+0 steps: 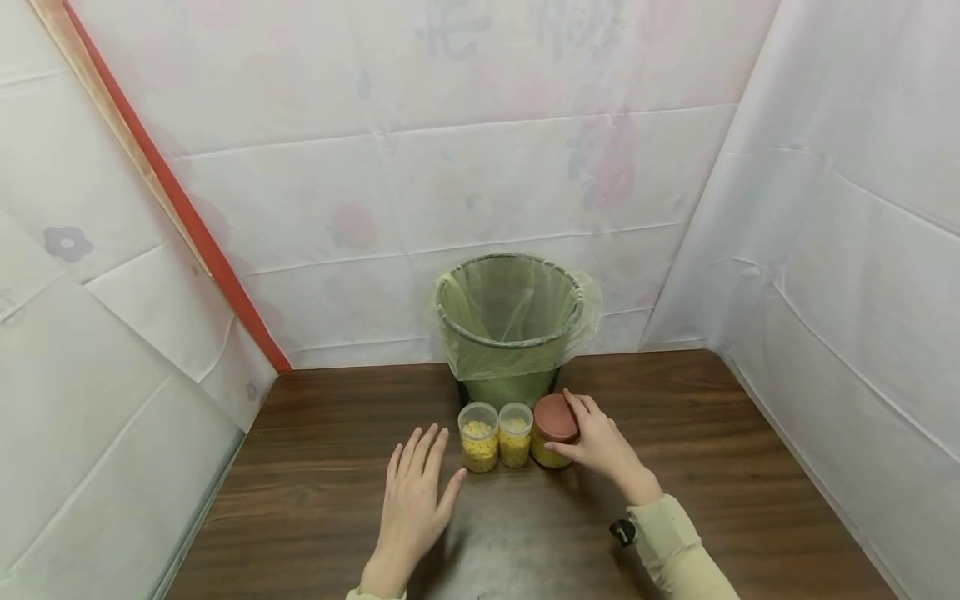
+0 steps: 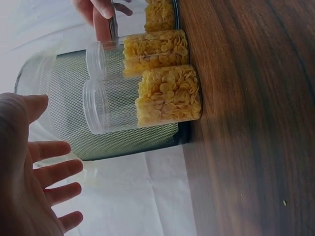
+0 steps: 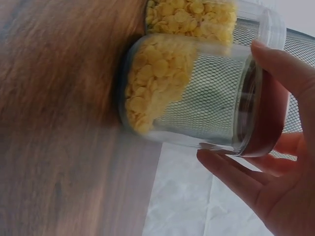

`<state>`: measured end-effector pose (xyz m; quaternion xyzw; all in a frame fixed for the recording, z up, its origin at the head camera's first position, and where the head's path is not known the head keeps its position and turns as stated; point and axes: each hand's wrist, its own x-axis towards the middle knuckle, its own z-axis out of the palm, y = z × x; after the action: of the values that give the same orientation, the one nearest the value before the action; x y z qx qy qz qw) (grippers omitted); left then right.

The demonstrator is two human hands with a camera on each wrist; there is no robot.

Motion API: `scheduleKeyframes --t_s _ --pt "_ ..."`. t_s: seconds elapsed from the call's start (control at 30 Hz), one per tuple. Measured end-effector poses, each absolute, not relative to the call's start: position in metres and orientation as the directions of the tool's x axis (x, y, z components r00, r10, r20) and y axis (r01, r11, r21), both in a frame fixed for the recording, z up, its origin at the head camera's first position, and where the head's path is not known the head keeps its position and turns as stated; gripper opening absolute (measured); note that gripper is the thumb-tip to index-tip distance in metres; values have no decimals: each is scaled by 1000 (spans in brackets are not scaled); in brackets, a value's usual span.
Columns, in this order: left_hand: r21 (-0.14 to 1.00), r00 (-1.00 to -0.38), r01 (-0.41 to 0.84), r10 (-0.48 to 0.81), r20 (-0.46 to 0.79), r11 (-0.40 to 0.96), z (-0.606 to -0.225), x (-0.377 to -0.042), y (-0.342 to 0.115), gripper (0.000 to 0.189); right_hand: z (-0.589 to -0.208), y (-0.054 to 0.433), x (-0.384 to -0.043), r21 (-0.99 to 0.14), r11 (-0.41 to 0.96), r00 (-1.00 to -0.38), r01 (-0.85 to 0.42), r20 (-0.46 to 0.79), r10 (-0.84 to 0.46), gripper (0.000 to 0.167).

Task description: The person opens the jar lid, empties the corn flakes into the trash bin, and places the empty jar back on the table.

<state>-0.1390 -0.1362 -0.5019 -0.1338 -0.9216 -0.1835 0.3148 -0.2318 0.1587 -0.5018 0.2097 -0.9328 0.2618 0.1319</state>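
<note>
My right hand holds a clear jar by its reddish-brown lid, thumb on one side and fingers on the other. Yellow flakes fill the lower part of this jar, slanting inside it in the right wrist view. To its left stand two lidless clear jars, a narrow one and a wider one, both partly filled with yellow flakes. My left hand, fingers spread and holding nothing, hovers just left of the wider jar.
Right behind the jars stands a mesh bin with a thin, pale green plastic liner folded over its rim. The brown wooden table is enclosed by white cloth at the back and sides. A tiny crumb lies on the table.
</note>
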Motion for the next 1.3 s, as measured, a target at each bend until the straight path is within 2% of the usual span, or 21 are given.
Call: scheduleKeyframes --t_s 0.5,0.87,1.3 --pt "263 -768 366 130 628 893 -503 -138 -137 59 -503 156 -233 -448 790 -883 -419 406 -237 86" --pt "276 -783 375 143 605 885 -505 -137 -134 58 -505 159 -229 -438 787 -863 -435 452 -225 84" --pt "271 -770 394 154 620 878 -506 -139 -131 58 -494 165 -221 -448 759 -827 -473 523 -207 87"
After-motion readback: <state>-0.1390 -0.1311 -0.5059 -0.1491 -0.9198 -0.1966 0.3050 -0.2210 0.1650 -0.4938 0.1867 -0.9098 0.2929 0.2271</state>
